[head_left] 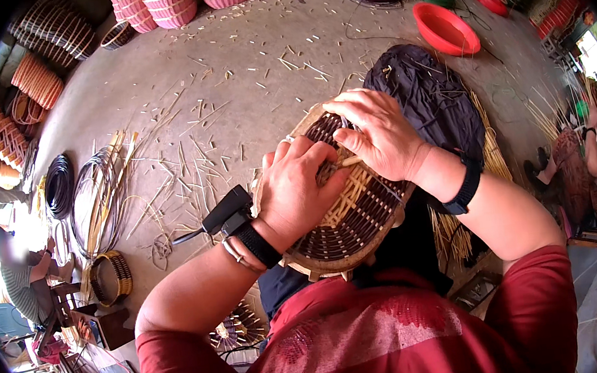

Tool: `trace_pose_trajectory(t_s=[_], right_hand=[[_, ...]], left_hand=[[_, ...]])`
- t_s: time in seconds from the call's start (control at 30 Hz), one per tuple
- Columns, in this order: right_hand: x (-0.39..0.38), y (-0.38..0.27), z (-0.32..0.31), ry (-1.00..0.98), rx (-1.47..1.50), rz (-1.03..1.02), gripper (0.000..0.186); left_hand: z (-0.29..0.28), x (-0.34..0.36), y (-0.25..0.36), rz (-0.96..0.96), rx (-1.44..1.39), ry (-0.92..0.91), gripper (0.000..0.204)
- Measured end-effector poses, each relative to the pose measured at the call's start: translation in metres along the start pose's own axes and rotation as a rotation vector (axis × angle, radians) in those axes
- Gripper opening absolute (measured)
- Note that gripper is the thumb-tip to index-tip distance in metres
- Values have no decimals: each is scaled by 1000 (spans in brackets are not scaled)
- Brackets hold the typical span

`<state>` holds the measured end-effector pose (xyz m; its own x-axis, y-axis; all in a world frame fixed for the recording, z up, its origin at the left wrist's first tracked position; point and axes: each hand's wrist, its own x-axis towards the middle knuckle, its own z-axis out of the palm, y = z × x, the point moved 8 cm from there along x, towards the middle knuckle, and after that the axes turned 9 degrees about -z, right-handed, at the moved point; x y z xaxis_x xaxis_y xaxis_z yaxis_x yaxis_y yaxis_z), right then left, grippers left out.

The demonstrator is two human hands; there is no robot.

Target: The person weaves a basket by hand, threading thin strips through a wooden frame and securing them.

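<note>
A round woven basket (352, 235), dark brown with a pale plaited band across its middle, rests tilted on my lap. My left hand (300, 186) lies over its left side, fingers curled and thumb bent in toward the pale band. My right hand (381, 133) wraps over the far right rim, with the thumb folded inward. Beside that thumb a short pale stick-like piece (351, 160) shows; its other end is hidden. What lies between the left thumb and fingers is hard to make out.
Cane offcuts (209, 141) litter the concrete floor ahead. A dark cloth (424, 95) covers a bundle of straw-coloured strips (488, 139) at right. Beyond it stands a red basin (446, 29). Coiled strips (94, 199) lie at left, near a seated person (26, 280). Pink baskets (167, 2) stand at the back.
</note>
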<state>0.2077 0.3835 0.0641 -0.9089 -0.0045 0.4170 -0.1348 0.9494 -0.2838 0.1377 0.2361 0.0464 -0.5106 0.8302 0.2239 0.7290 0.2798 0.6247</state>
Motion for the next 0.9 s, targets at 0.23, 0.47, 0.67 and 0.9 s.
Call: trace_pose_trajectory(t_s=[0.23, 0.47, 0.67, 0.9], right_hand=[[21, 25, 39, -332, -33, 375, 90], [39, 10, 57, -464, -162, 351, 93], [7, 64, 32, -225, 5, 542, 92], [-70, 99, 47, 40, 307, 511, 75]], left_hand=[[-6, -11, 16, 20, 1, -35, 32], [-5, -11, 5, 24, 15, -61, 37], [-17, -6, -77, -250, -1052, 117, 13], [-8, -98, -189, -515, -747, 59, 44]])
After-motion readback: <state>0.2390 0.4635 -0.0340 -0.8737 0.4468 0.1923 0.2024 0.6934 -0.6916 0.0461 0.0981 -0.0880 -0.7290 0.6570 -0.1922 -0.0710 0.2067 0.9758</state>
